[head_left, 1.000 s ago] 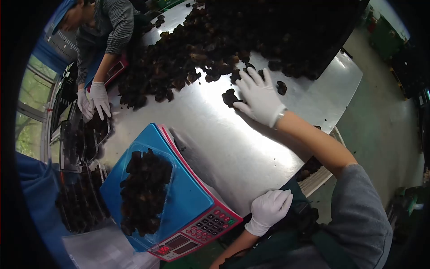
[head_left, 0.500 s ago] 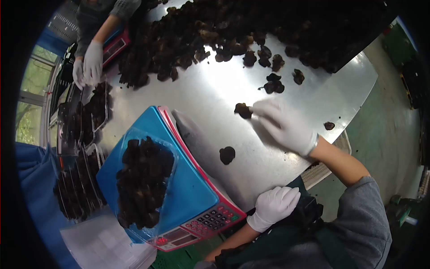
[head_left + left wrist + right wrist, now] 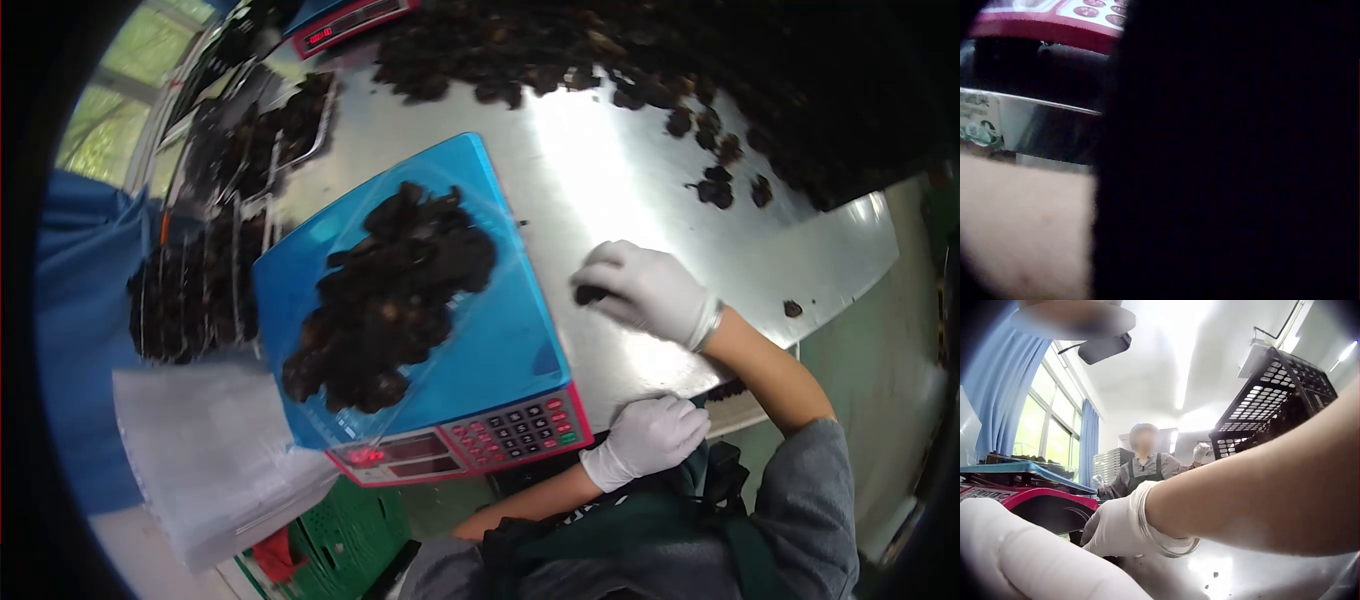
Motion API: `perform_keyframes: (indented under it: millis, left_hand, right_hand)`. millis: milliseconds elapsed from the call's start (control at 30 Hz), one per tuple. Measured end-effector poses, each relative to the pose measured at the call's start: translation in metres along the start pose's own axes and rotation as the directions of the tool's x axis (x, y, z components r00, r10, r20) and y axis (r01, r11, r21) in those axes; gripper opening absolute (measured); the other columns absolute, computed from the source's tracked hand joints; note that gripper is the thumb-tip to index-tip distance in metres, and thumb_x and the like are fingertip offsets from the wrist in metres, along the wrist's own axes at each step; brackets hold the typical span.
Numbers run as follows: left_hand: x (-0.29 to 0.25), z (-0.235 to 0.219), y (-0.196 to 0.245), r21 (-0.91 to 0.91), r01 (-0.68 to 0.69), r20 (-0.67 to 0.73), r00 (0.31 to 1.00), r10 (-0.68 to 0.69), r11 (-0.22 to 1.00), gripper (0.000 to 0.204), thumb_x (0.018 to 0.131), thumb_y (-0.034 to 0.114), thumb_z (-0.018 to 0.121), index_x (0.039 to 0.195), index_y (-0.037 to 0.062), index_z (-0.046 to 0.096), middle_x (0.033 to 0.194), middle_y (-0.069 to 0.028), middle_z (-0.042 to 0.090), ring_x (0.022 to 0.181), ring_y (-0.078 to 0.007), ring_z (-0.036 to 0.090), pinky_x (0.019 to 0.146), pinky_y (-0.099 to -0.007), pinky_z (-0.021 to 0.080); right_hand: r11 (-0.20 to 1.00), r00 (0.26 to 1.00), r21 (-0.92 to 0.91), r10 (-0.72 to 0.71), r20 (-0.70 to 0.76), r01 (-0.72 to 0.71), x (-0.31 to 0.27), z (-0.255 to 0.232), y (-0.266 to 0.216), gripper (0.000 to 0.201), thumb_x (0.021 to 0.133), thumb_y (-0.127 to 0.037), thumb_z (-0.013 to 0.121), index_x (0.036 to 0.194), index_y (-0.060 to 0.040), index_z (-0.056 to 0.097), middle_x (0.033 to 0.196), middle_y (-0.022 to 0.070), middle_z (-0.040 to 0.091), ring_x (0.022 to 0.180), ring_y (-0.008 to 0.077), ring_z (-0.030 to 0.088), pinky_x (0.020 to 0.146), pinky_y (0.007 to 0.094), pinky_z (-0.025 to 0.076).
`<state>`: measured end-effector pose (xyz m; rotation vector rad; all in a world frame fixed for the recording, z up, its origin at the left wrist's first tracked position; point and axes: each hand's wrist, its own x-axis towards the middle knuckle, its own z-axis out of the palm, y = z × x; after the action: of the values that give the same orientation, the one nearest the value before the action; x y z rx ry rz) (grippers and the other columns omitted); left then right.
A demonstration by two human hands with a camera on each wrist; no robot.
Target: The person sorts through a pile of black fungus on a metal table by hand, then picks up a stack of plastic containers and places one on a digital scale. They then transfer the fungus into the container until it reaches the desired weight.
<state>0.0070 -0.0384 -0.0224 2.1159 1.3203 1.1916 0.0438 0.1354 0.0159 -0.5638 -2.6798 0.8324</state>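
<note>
My gloved right hand (image 3: 650, 293) is over the metal table, fingers curled round a dark piece (image 3: 590, 294) that mostly hides under them. The right wrist view shows the same hand (image 3: 1113, 525) beside the red-edged scale. My gloved left hand (image 3: 655, 437) rests at the table's near edge with loosely bent fingers, nothing visible in it. On the blue scale (image 3: 530, 310) lies a clear tray heaped with dark, wrinkled pieces (image 3: 395, 290). In the left wrist view only the scale's edge (image 3: 1041, 28) and a bare forearm show.
A large dark heap (image 3: 620, 40) covers the table's far side, with several loose pieces near it. Filled clear trays (image 3: 195, 290) stand at the left, above a stack of plastic sheets (image 3: 215, 450). Another person (image 3: 1144, 465) stands across the table beside a black crate (image 3: 1260, 400).
My right hand has come from the heap toward the scale, now gripping a dark piece. The single piece lying near the scale is no longer visible. The head view has shifted left.
</note>
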Motion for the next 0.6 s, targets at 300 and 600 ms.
perform_keyframes:
  millis: [300, 600]
  left_hand:
    - [-0.007, 0.01, -0.002, 0.009, -0.051, -0.066, 0.996, 0.051, 0.999, 0.011, 0.084, 0.016, 0.064, 0.076, 0.0088, 0.061, 0.067, -0.0037, 0.051, 0.065, -0.0207, 0.058, 0.061, -0.0343, 0.05]
    - [-0.016, 0.019, -0.002, -0.087, 0.132, -0.072, 0.988, -0.138, 0.987, 0.02, 0.086, 0.024, 0.063, 0.072, 0.0094, 0.06, 0.07, -0.0056, 0.057, 0.065, -0.0263, 0.062, 0.054, -0.0417, 0.049]
  right_hand:
    - [0.978, 0.945, 0.195, -0.011, -0.327, 0.079, 0.061, -0.06, -0.082, 0.036, 0.083, -0.003, 0.073, 0.118, -0.0091, 0.068, 0.096, 0.0049, 0.063, 0.079, 0.0146, 0.058, 0.069, 0.0261, 0.048]
    - [0.892, 0.888, 0.075, -0.431, -0.161, 0.446, 0.119, -0.004, -0.179, 0.034, 0.079, -0.011, 0.075, 0.11, -0.0081, 0.064, 0.099, 0.0084, 0.06, 0.09, 0.0265, 0.063, 0.074, 0.0353, 0.053]
